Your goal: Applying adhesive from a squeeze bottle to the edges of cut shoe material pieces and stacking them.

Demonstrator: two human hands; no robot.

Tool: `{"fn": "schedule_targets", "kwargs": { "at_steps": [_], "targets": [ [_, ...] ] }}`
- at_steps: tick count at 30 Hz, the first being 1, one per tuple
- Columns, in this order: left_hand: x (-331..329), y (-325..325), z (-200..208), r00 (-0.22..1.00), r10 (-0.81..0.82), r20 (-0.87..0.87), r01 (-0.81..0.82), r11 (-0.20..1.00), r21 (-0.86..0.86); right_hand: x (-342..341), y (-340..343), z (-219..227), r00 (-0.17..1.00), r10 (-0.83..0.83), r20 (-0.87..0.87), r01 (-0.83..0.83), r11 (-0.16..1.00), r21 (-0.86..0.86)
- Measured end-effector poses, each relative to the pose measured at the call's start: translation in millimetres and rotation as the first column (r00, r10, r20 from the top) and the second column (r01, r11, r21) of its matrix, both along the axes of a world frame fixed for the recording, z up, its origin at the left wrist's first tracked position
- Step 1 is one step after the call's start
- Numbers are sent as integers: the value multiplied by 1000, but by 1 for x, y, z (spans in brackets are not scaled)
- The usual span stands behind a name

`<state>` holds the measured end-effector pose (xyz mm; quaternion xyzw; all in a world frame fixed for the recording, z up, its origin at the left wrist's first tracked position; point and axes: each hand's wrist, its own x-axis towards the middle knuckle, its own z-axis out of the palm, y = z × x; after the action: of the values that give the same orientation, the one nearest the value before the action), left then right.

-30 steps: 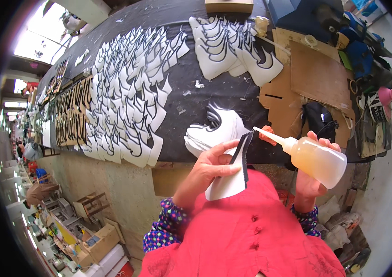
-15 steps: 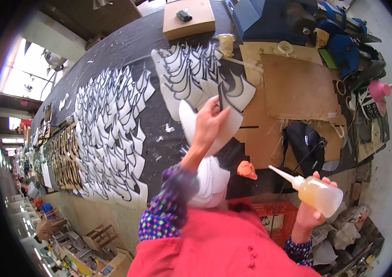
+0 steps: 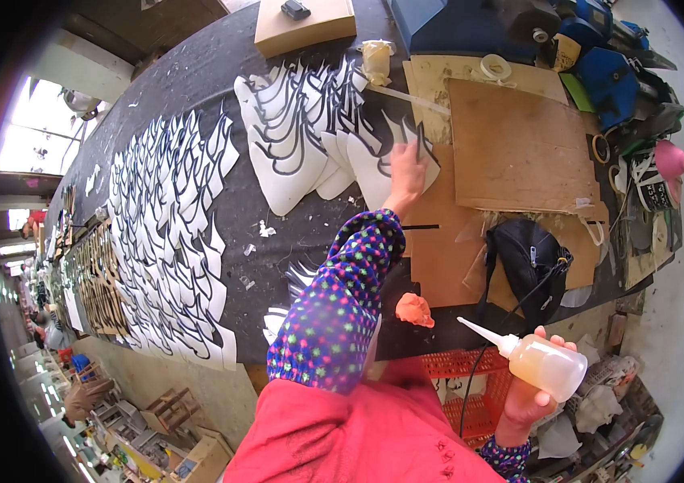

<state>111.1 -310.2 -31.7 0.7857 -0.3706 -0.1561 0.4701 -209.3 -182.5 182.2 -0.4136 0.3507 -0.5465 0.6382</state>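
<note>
In the head view, the left hand (image 3: 409, 167) is at a white curved piece (image 3: 371, 174) with dark edging, at the right end of the far group on the bench (image 3: 239, 233); whether its fingers grip the piece cannot be told. The right hand (image 3: 527, 396), near right, is wrapped around a squeeze bottle (image 3: 549, 367), its nozzle pointing left toward an orange lump (image 3: 414, 310) on the bench's near side.
</note>
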Motion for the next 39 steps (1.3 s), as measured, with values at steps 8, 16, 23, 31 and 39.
{"fn": "schedule_targets", "kwargs": {
  "at_steps": [8,16,23,31,39],
  "targets": [
    [4,80,32,993,55,108,-48,997,-61,19,15,18,986,125,114,-126,992,-3],
    [-70,334,79,987,158,17,-155,933,326,43,32,43,949,269,164,-271,962,-7],
    [-90,348,78,934,205,292,-311,869,386,68,62,64,864,445,236,-453,891,-24],
    [-68,357,71,972,234,15,-210,840,500,71,79,72,827,500,255,-498,864,-80],
    [-53,374,77,989,138,61,-148,813,563,71,84,68,819,502,278,-496,863,-96]
  ]
}}
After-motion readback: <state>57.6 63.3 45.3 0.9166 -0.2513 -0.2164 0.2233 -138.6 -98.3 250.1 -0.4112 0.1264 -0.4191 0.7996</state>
